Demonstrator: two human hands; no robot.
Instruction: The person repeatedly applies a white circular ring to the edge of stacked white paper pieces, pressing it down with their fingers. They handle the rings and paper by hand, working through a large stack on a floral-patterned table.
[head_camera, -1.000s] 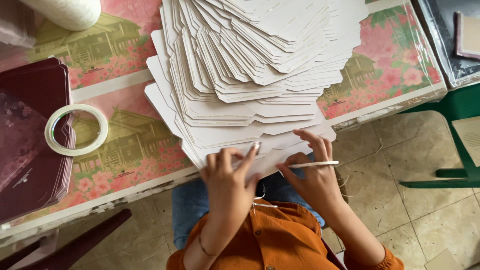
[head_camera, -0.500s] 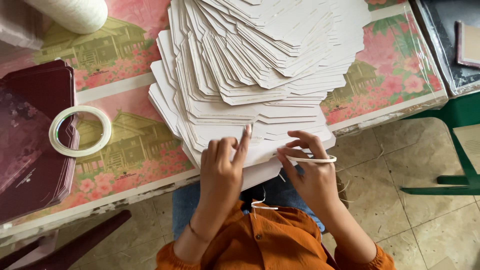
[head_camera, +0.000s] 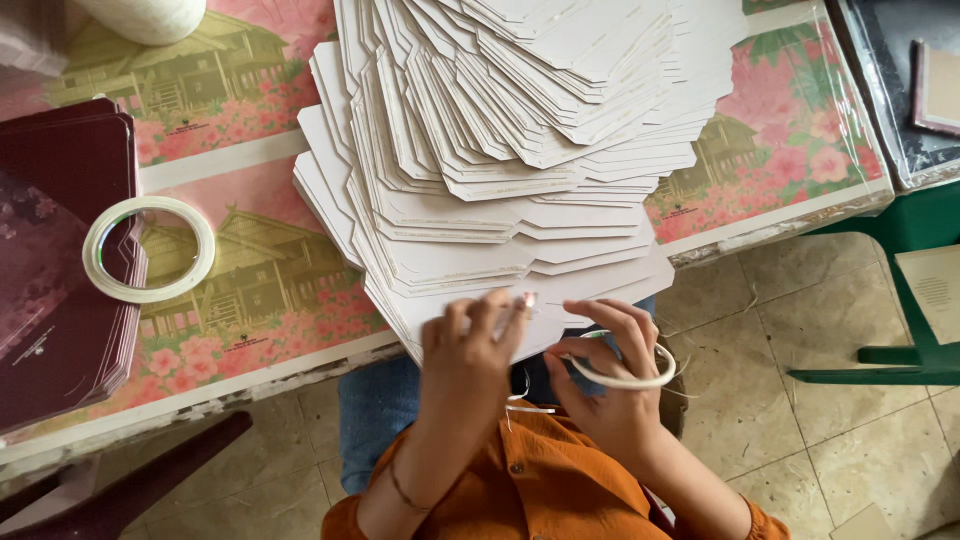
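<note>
A fanned stack of white die-cut cardboard sheets (head_camera: 520, 160) lies on the table and overhangs its near edge. My left hand (head_camera: 470, 350) sits at the nearest sheet's edge, fingers pinching something thin there; motion blur hides what. My right hand (head_camera: 610, 385) is just below the stack's edge with a thin white tape roll (head_camera: 625, 368) looped around its fingers. An orange shirt and blue trousers fill the bottom of the view.
A second white tape roll (head_camera: 148, 250) lies on the flower-patterned table cover (head_camera: 260, 300). A pile of dark maroon sheets (head_camera: 60, 260) sits at the left. A white spool (head_camera: 150, 15) is at the top left. A green frame (head_camera: 900, 360) stands on the tiled floor at the right.
Both hands have drawn slightly toward my body, from on top of the nearest sheet to its edge. The tape roll has tilted on my right hand's fingers, so its ring now shows.
</note>
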